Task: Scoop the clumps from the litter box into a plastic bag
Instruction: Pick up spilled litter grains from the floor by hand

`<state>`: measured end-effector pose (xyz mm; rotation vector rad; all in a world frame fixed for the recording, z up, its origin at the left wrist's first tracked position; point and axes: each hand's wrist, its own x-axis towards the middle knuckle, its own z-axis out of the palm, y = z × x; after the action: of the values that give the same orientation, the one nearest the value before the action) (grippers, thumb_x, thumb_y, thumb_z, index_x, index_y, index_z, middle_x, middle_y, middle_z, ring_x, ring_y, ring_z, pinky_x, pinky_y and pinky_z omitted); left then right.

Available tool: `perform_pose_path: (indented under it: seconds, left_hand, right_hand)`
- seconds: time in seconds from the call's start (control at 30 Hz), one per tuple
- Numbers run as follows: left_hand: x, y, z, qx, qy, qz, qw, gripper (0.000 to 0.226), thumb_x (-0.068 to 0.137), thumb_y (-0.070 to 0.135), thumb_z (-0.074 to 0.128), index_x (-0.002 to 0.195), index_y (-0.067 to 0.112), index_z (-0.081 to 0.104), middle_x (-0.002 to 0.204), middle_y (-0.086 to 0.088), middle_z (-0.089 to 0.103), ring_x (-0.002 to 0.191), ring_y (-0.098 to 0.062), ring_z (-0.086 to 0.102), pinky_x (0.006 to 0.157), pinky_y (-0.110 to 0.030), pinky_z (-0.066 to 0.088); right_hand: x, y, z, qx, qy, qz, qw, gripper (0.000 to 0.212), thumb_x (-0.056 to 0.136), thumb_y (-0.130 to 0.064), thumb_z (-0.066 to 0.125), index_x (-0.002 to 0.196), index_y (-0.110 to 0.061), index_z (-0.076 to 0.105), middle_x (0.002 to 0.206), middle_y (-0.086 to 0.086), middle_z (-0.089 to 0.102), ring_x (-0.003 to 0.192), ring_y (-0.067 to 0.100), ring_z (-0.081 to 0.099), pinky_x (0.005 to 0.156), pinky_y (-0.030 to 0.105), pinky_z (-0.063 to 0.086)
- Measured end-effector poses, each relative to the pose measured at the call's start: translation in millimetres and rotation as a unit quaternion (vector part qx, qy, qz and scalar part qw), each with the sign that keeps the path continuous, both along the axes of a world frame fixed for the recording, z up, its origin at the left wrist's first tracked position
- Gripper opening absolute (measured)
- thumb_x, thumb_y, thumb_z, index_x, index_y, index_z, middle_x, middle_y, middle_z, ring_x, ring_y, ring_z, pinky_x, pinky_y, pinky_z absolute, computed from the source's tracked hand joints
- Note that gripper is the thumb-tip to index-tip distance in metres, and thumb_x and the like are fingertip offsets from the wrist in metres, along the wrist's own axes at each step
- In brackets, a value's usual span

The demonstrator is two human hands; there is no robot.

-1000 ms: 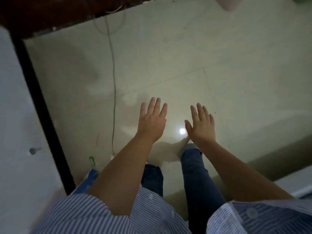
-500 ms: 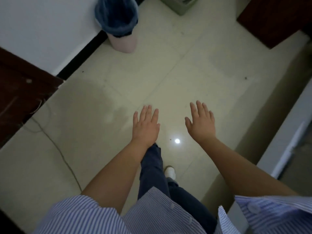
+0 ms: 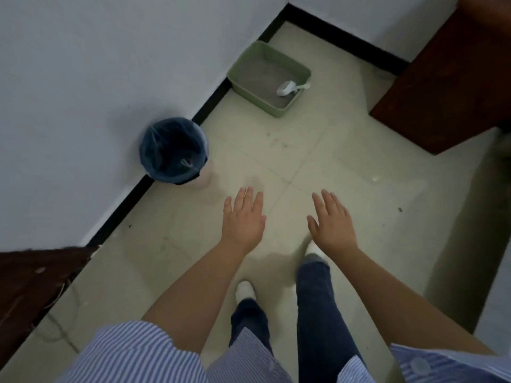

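Hands: the left hand (image 3: 243, 217) and right hand (image 3: 331, 222) are flat, fingers straight, holding nothing.
Litter box (image 3: 276, 109): one green box in the floor (image 3: 345, 167) corner, against the wall, out of the way.
Scoop (image 3: 287, 88): one white scoop rests inside, ready to grab.
Bag (image 3: 171, 153): one blue bag lines the bin by the wall, mouth open for clumps.
Feet: two, well apart from the box.
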<state>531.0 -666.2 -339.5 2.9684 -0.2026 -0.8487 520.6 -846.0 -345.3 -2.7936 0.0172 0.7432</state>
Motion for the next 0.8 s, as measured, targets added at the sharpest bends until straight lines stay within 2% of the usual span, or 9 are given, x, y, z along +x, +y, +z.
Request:
perform_pose_path:
  seconds: [0.1,0.23,0.47,0.7,0.8]
  left_hand:
    - [70.8,-21.9,-4.2,0.005,-0.023,0.013,1.000,0.057,0.101,0.033,0.024,0.151,0.013,0.005,0.159,-0.008,0.003,0.147,-0.022,0.001,0.117,-0.042,0.007]
    - [156.0,-40.4,-26.9,0.001,-0.032,0.069,0.997,0.056,0.102,0.033,0.025,0.151,0.012,0.006,0.158,-0.008,0.003,0.147,-0.023,0.002,0.118,-0.043,0.006]
    - [255.1,-21.9,-79.3,-0.006,-0.014,0.163,0.986,0.056,0.102,0.032,0.025,0.151,0.012,0.006,0.158,-0.008,0.005,0.146,-0.023,0.003,0.117,-0.043,0.006]
    - [340.4,21.2,-137.0,-0.011,0.027,0.230,0.973,0.055,0.102,0.032,0.023,0.150,0.011,0.005,0.158,-0.010,0.004,0.146,-0.025,0.002,0.117,-0.044,0.003]
    - [367.3,35.4,-169.1,-0.003,0.043,0.242,0.969,0.055,0.103,0.032,0.022,0.151,0.011,0.003,0.158,-0.009,0.004,0.146,-0.025,0.003,0.117,-0.044,0.004]
  right_hand:
    - [79.4,-14.0,-5.2,0.009,0.008,0.047,0.999,0.054,0.100,-0.030,0.026,0.149,-0.016,0.006,0.158,0.005,0.001,0.146,0.020,-0.001,0.119,0.034,0.004]
    - [184.0,-25.7,-24.2,0.006,-0.035,0.128,0.991,0.055,0.099,-0.027,0.032,0.148,-0.013,0.014,0.157,0.009,0.010,0.146,0.023,0.006,0.118,0.037,0.009]
    - [323.1,11.5,-71.7,-0.016,0.003,0.266,0.964,0.053,0.100,-0.026,0.029,0.148,-0.012,0.012,0.157,0.009,0.009,0.146,0.023,0.005,0.117,0.036,0.010]
    - [427.2,74.1,-123.8,-0.004,0.032,0.311,0.950,0.052,0.099,-0.027,0.030,0.147,-0.012,0.017,0.156,0.008,0.015,0.145,0.022,0.010,0.117,0.036,0.013]
    - [464.0,90.9,-158.8,0.006,0.027,0.328,0.944,0.058,0.095,-0.036,0.020,0.145,-0.007,0.025,0.153,0.014,0.025,0.143,0.027,0.019,0.115,0.040,0.020]
